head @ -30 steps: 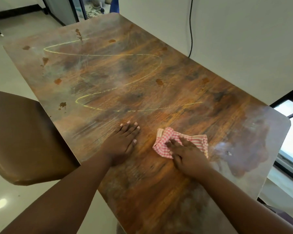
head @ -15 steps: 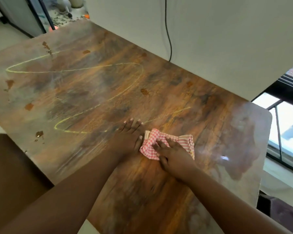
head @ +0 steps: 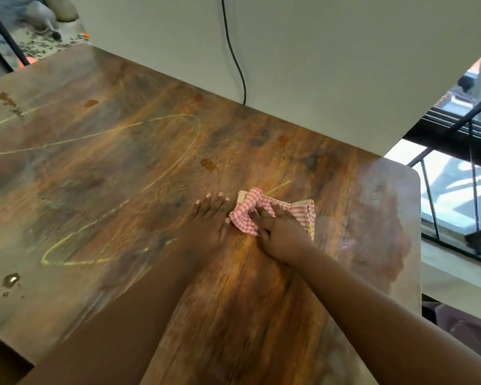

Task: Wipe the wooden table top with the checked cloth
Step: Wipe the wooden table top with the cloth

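Observation:
A crumpled red-and-white checked cloth (head: 245, 215) lies on the wooden table top (head: 122, 173) right of centre. My right hand (head: 282, 232) presses down on the cloth with spread fingers, covering its middle. Flat on the bare wood just left of the cloth rests my left hand (head: 210, 218), fingers straight, its edge touching the cloth. A yellow looping line (head: 178, 162) and several brown spots (head: 207, 163) mark the table beyond and left of the hands.
A white wall (head: 317, 65) runs along the table's far edge, with a black cable (head: 235, 56) hanging down it. A window with dark bars (head: 456, 190) is off the table's right end. Wet droplets (head: 11, 279) sit near the left front edge.
The cloth under my right hand has slid left until it meets my left hand, onto the end of the yellow line. The view has swung right; the chair is out of sight.

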`<state>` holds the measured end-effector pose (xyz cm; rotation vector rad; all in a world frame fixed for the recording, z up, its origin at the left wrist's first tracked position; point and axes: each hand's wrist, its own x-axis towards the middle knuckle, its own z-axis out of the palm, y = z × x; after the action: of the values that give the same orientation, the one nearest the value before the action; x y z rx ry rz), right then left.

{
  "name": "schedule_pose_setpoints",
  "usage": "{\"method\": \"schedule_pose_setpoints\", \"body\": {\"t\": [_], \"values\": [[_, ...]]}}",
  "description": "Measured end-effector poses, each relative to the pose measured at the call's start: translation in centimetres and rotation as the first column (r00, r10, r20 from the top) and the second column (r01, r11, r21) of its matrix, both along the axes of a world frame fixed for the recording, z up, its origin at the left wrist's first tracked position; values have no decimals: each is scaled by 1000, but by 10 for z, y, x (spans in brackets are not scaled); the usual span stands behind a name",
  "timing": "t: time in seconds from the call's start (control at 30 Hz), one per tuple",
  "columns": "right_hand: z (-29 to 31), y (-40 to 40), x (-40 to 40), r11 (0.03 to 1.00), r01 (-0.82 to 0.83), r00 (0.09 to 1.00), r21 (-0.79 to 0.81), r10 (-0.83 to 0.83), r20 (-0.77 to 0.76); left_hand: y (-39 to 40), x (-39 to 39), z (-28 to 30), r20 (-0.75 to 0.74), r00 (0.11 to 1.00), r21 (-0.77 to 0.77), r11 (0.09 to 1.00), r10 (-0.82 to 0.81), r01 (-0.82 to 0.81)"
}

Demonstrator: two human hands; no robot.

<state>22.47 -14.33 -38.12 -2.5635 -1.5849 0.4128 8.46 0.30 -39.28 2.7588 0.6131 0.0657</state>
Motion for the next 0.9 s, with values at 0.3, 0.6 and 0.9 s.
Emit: {"method": "schedule_pose_setpoints", "body": {"t": [0.3, 0.6, 0.9], "values": [[7, -65, 27, 998, -69, 998, 5, 69, -17, 6, 34, -1, -78, 997, 17, 1000, -19, 21], [-2, -9, 65, 995, 96, 995, 7, -96, 2, 1, 75, -13, -86, 996, -10, 1000, 14, -15], [-6, -15, 71, 996, -89, 996, 16, 89, -16, 20, 102, -5, -89, 995, -50, 997, 55, -59]]}}
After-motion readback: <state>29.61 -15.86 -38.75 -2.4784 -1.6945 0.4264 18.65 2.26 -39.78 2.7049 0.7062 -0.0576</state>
